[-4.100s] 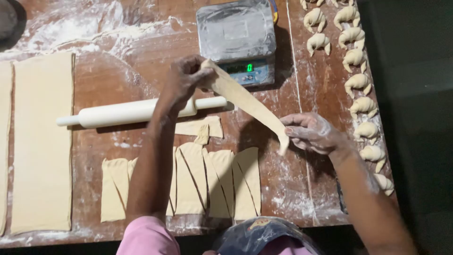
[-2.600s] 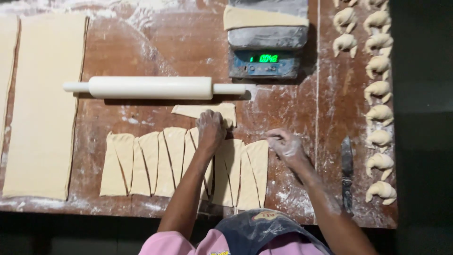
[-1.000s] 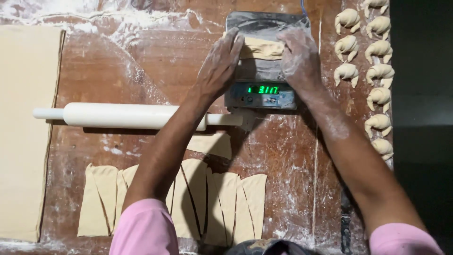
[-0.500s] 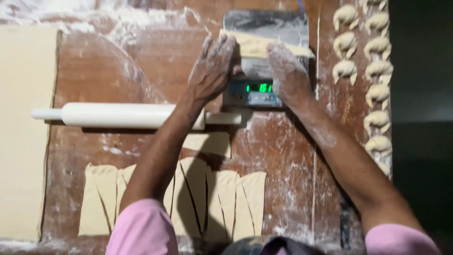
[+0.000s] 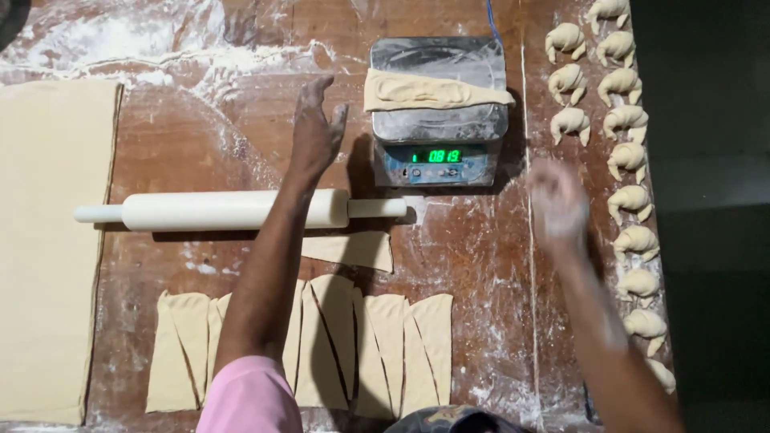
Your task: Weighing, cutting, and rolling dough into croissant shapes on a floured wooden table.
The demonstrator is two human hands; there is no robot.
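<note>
Both hands empty: left hand (image 5: 314, 132) hovers open, fingers spread, just left of the digital scale (image 5: 439, 112) near the table's far edge; right hand (image 5: 556, 200) is motion-blurred to the scale's right, so I cannot tell how its fingers stand. A folded dough triangle (image 5: 433, 90) lies on the scale pan. Done: a double column of shaped croissants (image 5: 622, 120) along the right edge. Left: a row of cut dough triangles (image 5: 377, 345) at the near edge, partly hidden by the left arm; an uncut dough sheet (image 5: 48, 248), cut off at left. Rolling pin (image 5: 233, 210) lies mid-table (image 5: 481, 265).
</note>
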